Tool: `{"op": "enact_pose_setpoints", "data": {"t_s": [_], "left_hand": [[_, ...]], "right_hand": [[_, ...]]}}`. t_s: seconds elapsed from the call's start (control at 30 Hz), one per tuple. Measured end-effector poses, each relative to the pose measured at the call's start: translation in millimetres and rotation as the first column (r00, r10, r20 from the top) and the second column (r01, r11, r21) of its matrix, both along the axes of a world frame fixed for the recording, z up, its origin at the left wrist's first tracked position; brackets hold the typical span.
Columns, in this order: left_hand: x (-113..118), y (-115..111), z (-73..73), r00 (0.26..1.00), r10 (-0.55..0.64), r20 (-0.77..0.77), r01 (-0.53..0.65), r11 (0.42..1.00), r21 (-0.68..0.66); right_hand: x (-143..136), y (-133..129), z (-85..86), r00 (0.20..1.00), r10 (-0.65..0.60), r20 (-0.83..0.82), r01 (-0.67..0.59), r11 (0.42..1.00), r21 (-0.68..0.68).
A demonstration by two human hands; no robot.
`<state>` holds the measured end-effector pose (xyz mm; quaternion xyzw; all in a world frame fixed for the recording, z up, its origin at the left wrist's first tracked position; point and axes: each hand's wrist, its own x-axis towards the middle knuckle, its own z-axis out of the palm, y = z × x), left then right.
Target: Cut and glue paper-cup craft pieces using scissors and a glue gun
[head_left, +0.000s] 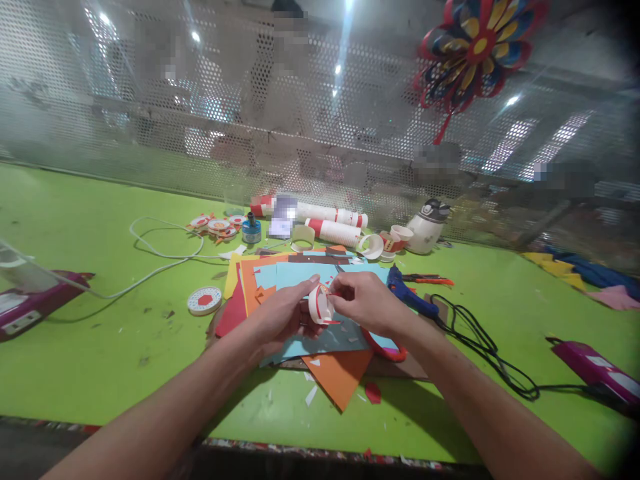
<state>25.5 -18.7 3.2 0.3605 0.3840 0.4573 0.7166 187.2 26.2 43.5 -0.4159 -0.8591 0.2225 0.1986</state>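
Note:
My left hand (pixel 287 312) is closed around a small cut paper cup piece (pixel 320 305), white with red bands, above a pile of coloured paper. At the cup piece's right edge, my right hand (pixel 367 300) has thumb and fingers pinched together; what they grip is too small to make out. Under both hands lie light blue sheets (pixel 310 347), with orange sheets (pixel 343 380) below them. A red ring-shaped thing (pixel 393 353) lies partly hidden beneath my right forearm. Just right of that hand rests a blue glue gun (pixel 413 293).
Left of the paper lies a round white disc with a red centre (pixel 205 301). Behind stand an ink-like blue bottle (pixel 251 230), stacked paper cups (pixel 335 232) and a white jug (pixel 427 227). Black cable (pixel 475 340) and purple power strips (pixel 595 373) lie at the sides.

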Motion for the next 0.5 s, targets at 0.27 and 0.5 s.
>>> {"op": "enact_pose_setpoints", "data": {"t_s": [0.27,0.5], "left_hand": [[-0.3,0.2,0.1,1.0,0.01,0.007,-0.01,1.0,-0.017],[-1.1,-1.4,4.8,0.996,0.07,0.06,-0.071,0.997,0.019]], "right_hand": [[0.9,3.0,-2.3,0.998,-0.012,-0.058,0.009,0.998,-0.056],[3.3,9.6,-6.0,0.983,-0.072,-0.17,0.047,0.988,-0.15]]}}
